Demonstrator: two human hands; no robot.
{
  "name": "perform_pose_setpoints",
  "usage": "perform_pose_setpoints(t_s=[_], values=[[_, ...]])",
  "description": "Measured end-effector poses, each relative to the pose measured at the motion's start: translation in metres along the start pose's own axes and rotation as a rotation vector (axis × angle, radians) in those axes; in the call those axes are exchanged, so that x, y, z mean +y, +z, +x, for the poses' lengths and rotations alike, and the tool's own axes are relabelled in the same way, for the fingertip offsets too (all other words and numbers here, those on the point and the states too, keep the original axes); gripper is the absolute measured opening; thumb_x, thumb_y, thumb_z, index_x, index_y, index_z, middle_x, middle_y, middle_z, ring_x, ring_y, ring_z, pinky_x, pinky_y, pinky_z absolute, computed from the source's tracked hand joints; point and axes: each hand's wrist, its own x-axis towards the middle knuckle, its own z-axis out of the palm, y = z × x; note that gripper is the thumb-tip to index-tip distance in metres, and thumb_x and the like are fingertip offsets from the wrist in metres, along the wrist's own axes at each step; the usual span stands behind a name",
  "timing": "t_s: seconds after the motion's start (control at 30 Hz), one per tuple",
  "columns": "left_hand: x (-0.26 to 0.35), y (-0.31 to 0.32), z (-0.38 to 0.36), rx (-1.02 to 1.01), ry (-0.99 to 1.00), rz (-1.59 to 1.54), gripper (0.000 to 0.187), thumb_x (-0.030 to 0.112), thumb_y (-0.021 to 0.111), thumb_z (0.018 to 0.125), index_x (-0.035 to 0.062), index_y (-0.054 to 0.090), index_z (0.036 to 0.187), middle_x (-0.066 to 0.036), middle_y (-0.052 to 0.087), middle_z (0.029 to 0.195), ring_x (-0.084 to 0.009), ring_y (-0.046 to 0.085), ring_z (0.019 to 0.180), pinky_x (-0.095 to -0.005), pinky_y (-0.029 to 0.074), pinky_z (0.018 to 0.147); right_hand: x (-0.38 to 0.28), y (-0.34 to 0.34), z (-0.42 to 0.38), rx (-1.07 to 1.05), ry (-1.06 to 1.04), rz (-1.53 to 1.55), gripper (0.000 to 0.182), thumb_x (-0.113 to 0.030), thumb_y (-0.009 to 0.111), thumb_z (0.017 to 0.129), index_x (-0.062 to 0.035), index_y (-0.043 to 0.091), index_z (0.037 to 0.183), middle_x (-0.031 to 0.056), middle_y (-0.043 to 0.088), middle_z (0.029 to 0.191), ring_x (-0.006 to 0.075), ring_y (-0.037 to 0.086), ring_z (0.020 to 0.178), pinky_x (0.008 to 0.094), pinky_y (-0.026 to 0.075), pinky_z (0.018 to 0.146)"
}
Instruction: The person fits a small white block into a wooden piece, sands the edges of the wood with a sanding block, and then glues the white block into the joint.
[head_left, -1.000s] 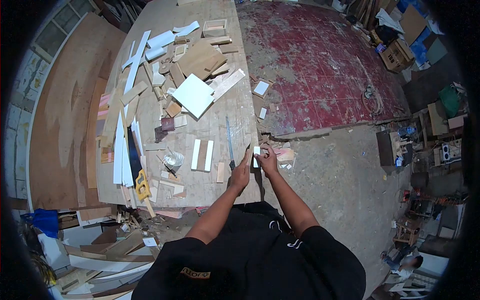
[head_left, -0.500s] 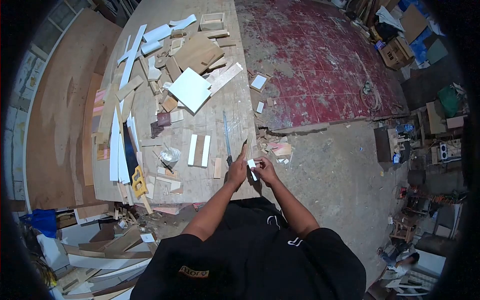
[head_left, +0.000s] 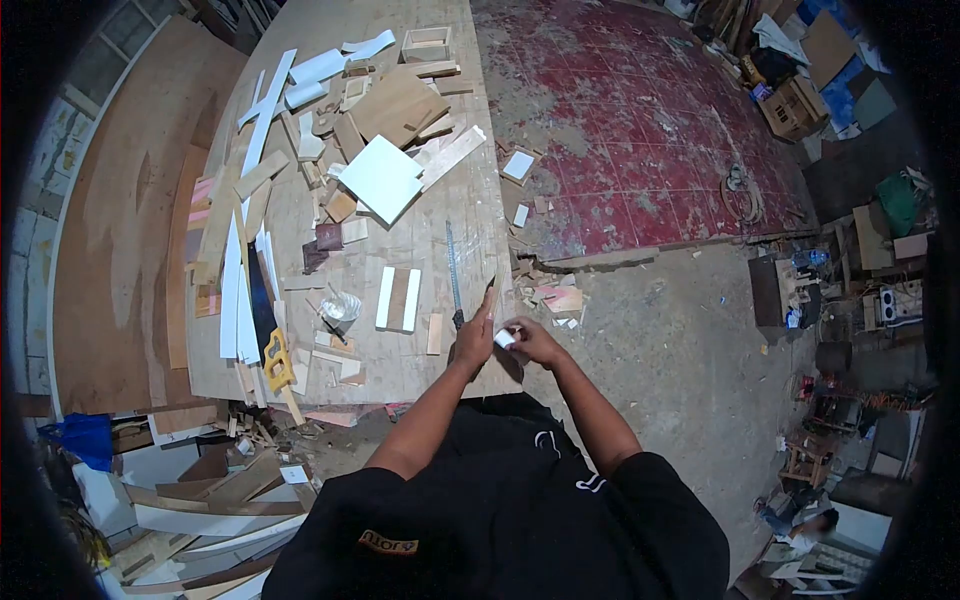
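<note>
My right hand [head_left: 537,342] is closed on a small white piece [head_left: 505,339], held at the right edge of the workbench. Against the other side of that piece is my left hand [head_left: 474,340]. A thin dark-tipped stick [head_left: 491,283], like a pencil, sticks up from the left fingers, its lower part hidden. Just left of that hand lie a ruler with a dark end [head_left: 453,262] and a small wood strip [head_left: 435,334]. Farther left rests a flat block with white and brown stripes [head_left: 399,299].
On the workbench [head_left: 420,375] are a yellow-handled saw [head_left: 277,362], a clear plastic cup or bag [head_left: 341,309], a white square board [head_left: 381,180] and many wood offcuts. Scraps [head_left: 562,300] litter the floor to the right. Another person [head_left: 805,528] is at the lower right.
The white piece has turned between my hands and now looks shorter. My right hand has shifted slightly to the right. My left hand is nearly still.
</note>
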Motion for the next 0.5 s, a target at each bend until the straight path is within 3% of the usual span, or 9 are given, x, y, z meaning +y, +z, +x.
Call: perform_pose_setpoints(t_s=[0.03, 0.07, 0.17, 0.27, 0.37, 0.4, 0.5], values=[[0.0, 0.001, 0.0, 0.005, 0.0, 0.0, 0.055, 0.023, 0.04, 0.097, 0.0316, 0.024, 0.149, -0.027, 0.064, 0.087, -0.0437, 0.062, 0.071, -0.0492, 0.048, 0.066, -0.002, -0.002, 0.0, 0.181, 0.038, 0.055, 0.047, 0.007, 0.065, 0.075, -0.0076, 0.057, 0.118, 0.0015, 0.059, 0.084, 0.0103, 0.055, 0.07, 0.0267, 0.049, 0.064], [-0.001, 0.001, 0.0, 0.039, 0.034, -0.005, 0.055, 0.023, 0.04, 0.097, 0.0319, 0.024, 0.149, -0.027, 0.063, 0.083, -0.0438, 0.062, 0.07, -0.0491, 0.048, 0.066, -0.004, -0.009, 0.0, 0.188, 0.225, 0.3, 0.049, 0.006, 0.059, 0.078, -0.0095, 0.055, 0.124, 0.0027, 0.058, 0.085, 0.0128, 0.057, 0.073, 0.0314, 0.053, 0.066], [0.002, 0.0, -0.002, 0.042, 0.029, -0.022, 0.055, 0.023, 0.04, 0.097, 0.0323, 0.024, 0.149, -0.027, 0.061, 0.078, -0.0441, 0.061, 0.07, -0.0489, 0.047, 0.066, -0.01, -0.016, 0.005, 0.453, 0.187, 0.604, 0.02, 0.001, 0.058, 0.083, -0.0088, 0.055, 0.101, 0.0035, 0.056, 0.08, 0.0164, 0.058, 0.071, 0.0353, 0.056, 0.065], [0.005, -0.001, -0.002, 0.023, -0.002, -0.026, 0.054, 0.023, 0.04, 0.098, 0.0327, 0.025, 0.148, -0.028, 0.06, 0.078, -0.0442, 0.061, 0.072, -0.0486, 0.047, 0.067, -0.01, -0.015, 0.01, 0.548, 0.088, 0.841, 0.014, -0.001, 0.061, 0.084, -0.0092, 0.05, 0.088, 0.0038, 0.056, 0.078, 0.0171, 0.058, 0.068, 0.0356, 0.057, 0.066], [0.005, 0.0, -0.003, 0.029, 0.004, -0.026, 0.053, 0.023, 0.039, 0.098, 0.0328, 0.026, 0.148, -0.029, 0.06, 0.081, -0.0442, 0.06, 0.073, -0.0483, 0.047, 0.069, -0.017, -0.011, 0.006, 0.543, 0.138, 0.689, 0.021, -0.002, 0.067, 0.08, -0.0048, 0.047, 0.087, 0.009, 0.061, 0.082, 0.0213, 0.063, 0.07, 0.0342, 0.057, 0.059], [0.004, 0.0, -0.002, 0.028, 0.0, -0.031, 0.053, 0.023, 0.039, 0.098, 0.0328, 0.026, 0.148, -0.029, 0.06, 0.082, -0.0443, 0.06, 0.074, -0.0483, 0.047, 0.07, -0.016, -0.007, 0.008, 0.571, 0.136, 0.629, 0.026, -0.001, 0.069, 0.078, -0.004, 0.05, 0.096, 0.0074, 0.061, 0.08, 0.0185, 0.062, 0.069, 0.0316, 0.055, 0.059], [0.003, 0.0, -0.001, 0.025, 0.001, -0.043, 0.054, 0.022, 0.039, 0.097, 0.0328, 0.025, 0.148, -0.029, 0.061, 0.081, -0.0443, 0.06, 0.074, -0.0482, 0.047, 0.07, -0.012, 0.004, 0.011, 0.539, 0.056, 0.534, 0.025, 0.002, 0.067, 0.079, -0.0055, 0.055, 0.1, 0.0046, 0.061, 0.082, 0.013, 0.059, 0.069, 0.028, 0.054, 0.066]])
